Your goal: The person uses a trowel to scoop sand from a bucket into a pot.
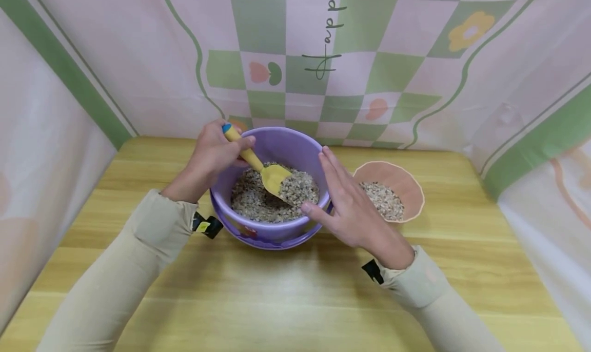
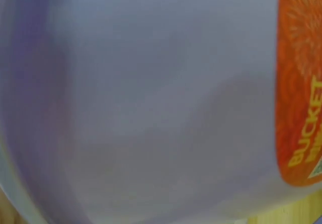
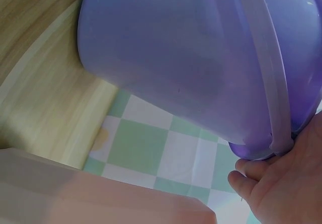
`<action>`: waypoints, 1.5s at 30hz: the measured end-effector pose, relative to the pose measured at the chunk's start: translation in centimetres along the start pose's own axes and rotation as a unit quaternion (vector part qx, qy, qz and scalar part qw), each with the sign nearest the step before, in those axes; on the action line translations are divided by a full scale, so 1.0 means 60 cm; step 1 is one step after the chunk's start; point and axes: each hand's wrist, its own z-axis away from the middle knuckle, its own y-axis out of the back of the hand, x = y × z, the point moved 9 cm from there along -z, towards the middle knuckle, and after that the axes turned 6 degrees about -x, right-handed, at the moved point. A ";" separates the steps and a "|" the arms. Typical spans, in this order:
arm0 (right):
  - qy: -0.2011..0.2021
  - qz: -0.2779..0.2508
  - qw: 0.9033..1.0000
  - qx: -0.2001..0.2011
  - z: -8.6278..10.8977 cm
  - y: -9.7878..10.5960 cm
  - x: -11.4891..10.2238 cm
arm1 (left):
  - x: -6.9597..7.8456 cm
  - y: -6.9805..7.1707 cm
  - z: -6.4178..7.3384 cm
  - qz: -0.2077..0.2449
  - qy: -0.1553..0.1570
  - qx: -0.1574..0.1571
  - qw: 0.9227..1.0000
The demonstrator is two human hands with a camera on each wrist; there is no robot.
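A purple bucket stands on the table, partly filled with grainy grey-brown sand. My left hand grips the yellow handle of a small toy shovel over the bucket's left rim. The shovel's blade points down to the right, its tip in the sand with a heap at its front. My right hand rests against the bucket's right rim with fingers straight. In the right wrist view its fingers lie by the joint of the bucket's handle. The left wrist view shows only the bucket's side and an orange label.
A pink scalloped bowl with lighter sand in it stands right of the bucket, behind my right hand. Under everything is a wood-grain table. A printed cloth hangs along the table's back edge and both sides.
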 end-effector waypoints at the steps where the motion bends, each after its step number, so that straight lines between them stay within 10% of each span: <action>1: 0.001 0.000 1.000 0.001 0.000 0.000 0.000 | 0.000 -0.001 0.000 0.003 0.001 -0.001 1.000; 45: -0.001 -0.007 1.000 -0.001 0.001 0.000 0.003 | -0.001 -0.005 0.013 0.101 -0.015 -0.048 0.994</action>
